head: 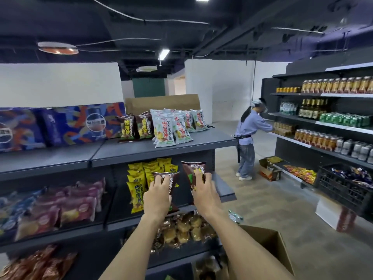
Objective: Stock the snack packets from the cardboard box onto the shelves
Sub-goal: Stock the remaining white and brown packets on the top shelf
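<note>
I see a dark shelving unit [161, 152] filling the left and centre, its top board ending in a square corner at the right, the second board [226, 191] ending lower and nearer me. Right of it the aisle floor [268, 201] runs open back to a white wall; a person in a blue top [247, 130] stands far down it at the drinks shelving [323, 122]. A black crate [343, 190] juts in at the right edge.

Cardboard box [270, 245] sits low right, just under my right forearm, flap up; its contents are hidden.

On the second board, yellow packets [139, 178] stand in a block. Both hands are raised in front of that board, to the right of the yellow block.

Left hand [158, 196]: fingers curled over the top half of a brown snack packet [170, 182], upright, overlapping the yellow ones (touching or not, I cannot tell).

Right hand [204, 190]: clamped on a second brown packet [191, 170], held upright and slightly higher, near the board's right end.

The two packets are apart, a gap between them.
</note>
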Available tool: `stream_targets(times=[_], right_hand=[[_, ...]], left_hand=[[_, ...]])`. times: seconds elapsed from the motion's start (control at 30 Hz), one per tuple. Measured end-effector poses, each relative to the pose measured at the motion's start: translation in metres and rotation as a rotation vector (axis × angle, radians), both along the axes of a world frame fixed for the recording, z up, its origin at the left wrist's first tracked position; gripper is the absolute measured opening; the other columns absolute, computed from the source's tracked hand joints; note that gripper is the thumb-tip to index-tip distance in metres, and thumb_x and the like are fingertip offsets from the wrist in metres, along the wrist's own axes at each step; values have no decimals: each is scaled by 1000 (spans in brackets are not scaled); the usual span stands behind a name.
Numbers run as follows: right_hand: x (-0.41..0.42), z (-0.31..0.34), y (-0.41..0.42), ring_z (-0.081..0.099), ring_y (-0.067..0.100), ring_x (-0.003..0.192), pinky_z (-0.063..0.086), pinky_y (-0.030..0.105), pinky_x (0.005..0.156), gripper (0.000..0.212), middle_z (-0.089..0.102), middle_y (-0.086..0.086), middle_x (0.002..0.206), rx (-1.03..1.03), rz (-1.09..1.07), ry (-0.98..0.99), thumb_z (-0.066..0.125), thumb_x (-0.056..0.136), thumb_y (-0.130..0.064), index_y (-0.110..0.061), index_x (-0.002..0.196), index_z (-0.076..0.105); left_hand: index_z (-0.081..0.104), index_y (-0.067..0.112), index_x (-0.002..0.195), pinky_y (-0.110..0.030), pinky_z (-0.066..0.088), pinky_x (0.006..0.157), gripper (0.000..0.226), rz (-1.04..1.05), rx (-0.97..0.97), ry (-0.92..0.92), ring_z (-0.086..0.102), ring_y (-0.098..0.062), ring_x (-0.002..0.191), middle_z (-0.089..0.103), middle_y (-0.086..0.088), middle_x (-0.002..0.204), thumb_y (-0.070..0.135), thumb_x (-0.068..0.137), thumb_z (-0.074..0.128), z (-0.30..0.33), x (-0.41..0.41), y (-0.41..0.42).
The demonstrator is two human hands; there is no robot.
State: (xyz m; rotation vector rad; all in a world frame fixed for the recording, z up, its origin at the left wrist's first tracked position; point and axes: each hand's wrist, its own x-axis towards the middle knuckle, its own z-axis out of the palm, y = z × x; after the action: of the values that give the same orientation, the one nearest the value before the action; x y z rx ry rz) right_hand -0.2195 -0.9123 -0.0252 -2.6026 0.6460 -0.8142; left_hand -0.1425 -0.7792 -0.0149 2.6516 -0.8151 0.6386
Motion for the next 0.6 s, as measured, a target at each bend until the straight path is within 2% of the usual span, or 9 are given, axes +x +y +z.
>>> stream_targets(times=[0.17,0.37,0.6], right_hand=[[16,4,37,44,26,104,43,30,71,65,30,9,132,-21,37,-5,56,95,-13,-27,146,17],[29,-6,66,44,25,106,48,31,75,68,29,10,135,-41,89,34,56,95,-13,-25,148,16],[50,-14,74,45,23,106,50,29,75,74,29,10,137,-48,118,41,60,92,-8,-27,148,14]], left_hand=[[45,24,127,-30,54,69,49,29,-25,16,56,-19,106,49,0,122,27,86,70,-2,10,43],[41,24,133,-30,51,73,52,94,-7,40,52,-19,113,46,0,129,28,88,67,-10,18,78],[39,25,135,-31,53,73,55,121,20,35,52,-20,112,45,0,129,27,88,67,-18,35,86]])
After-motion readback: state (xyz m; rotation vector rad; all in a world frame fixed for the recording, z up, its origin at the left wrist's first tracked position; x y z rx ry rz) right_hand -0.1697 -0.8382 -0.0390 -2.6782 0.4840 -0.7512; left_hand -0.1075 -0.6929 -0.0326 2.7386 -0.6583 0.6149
